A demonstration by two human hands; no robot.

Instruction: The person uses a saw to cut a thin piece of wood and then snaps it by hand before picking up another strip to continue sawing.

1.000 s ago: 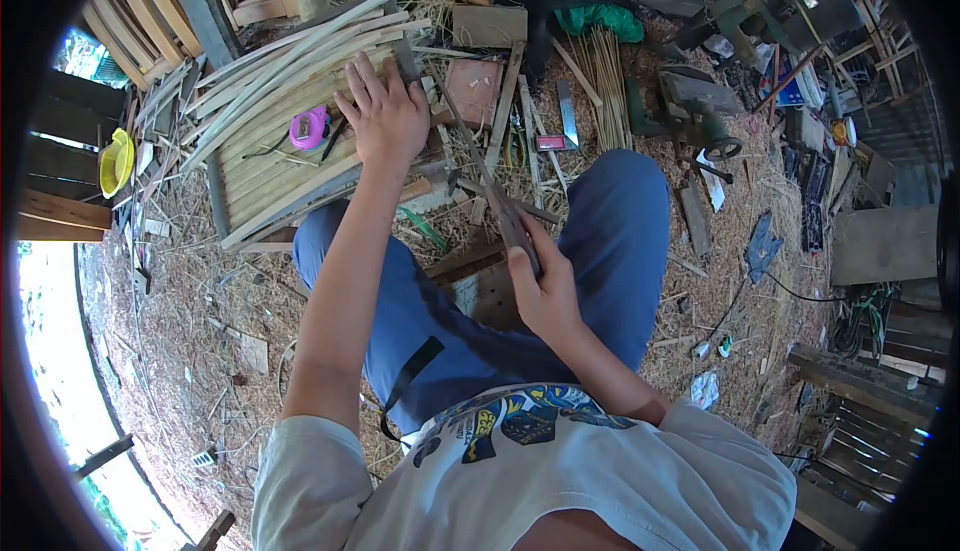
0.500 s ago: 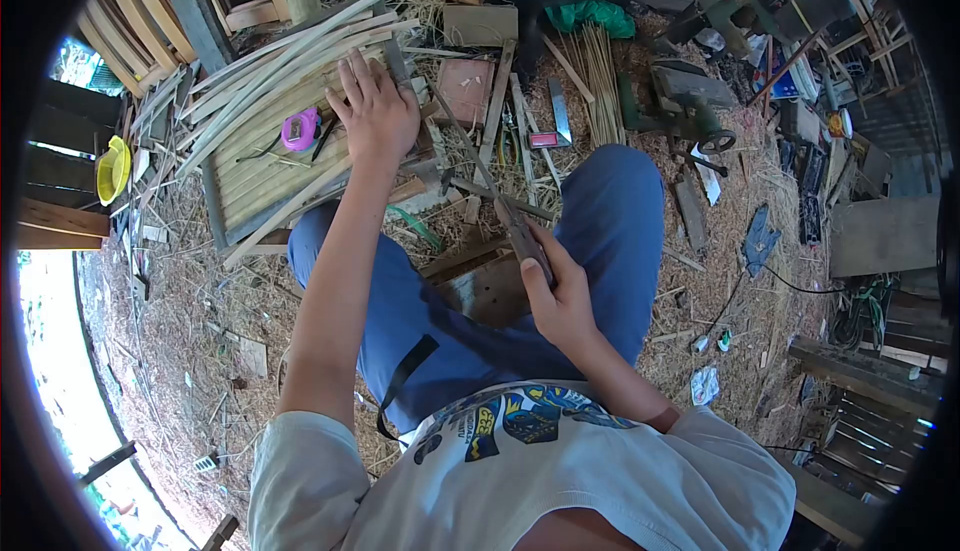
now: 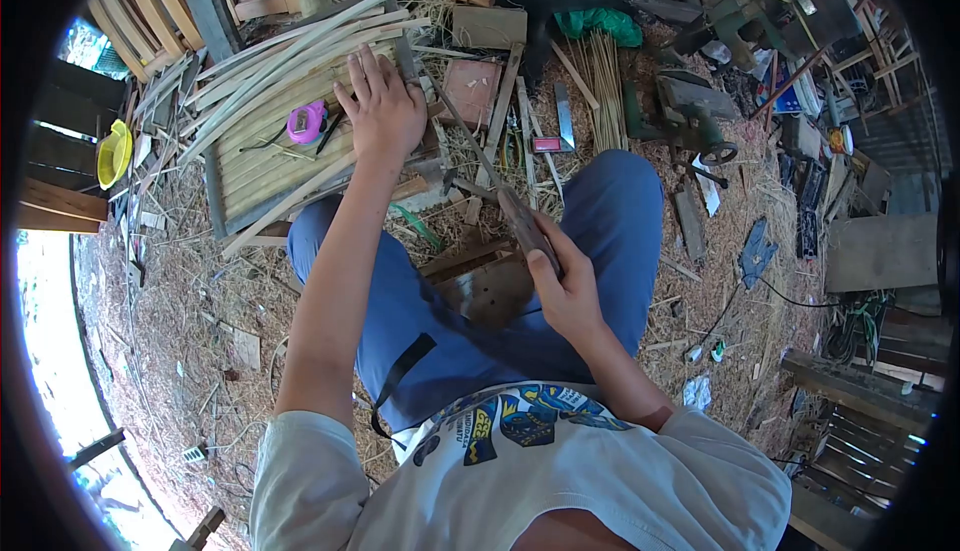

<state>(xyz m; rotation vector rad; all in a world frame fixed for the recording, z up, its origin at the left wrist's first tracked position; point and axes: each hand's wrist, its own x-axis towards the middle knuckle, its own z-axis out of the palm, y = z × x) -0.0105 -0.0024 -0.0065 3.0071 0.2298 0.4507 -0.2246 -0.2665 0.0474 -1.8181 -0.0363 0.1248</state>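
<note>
Wood shavings and straw cover the floor [image 3: 170, 321] of a cluttered shed, with scraps scattered all around the seated person's blue trousers [image 3: 615, 221]. Ahead and to the left is a slatted surface [image 3: 250, 196] with a grey frame, where long pale strips [image 3: 290, 56] lie heaped along the far side. The left hand [image 3: 387, 116] lies palm down near the right end of this surface, its fingers straight, slightly spread and gripping nothing that shows. Just left of it sits a pink tape measure [image 3: 306, 123], with a thin dark stick [image 3: 328, 136] between the two. The right hand [image 3: 570, 286], between the knees, has its fingers wrapped around the wooden handle of a tool [image 3: 522, 223], thumb laid along the top. Its long narrow blade slants up and leftward, the far end close beside the left hand; whether it touches anything there I cannot tell. Beyond the blade are a reddish board [image 3: 470, 89], a metal square [image 3: 565, 116] with a red handle, and a bundle of thin sticks [image 3: 606, 91]. At far left sits a yellow bowl [image 3: 115, 154].
</note>
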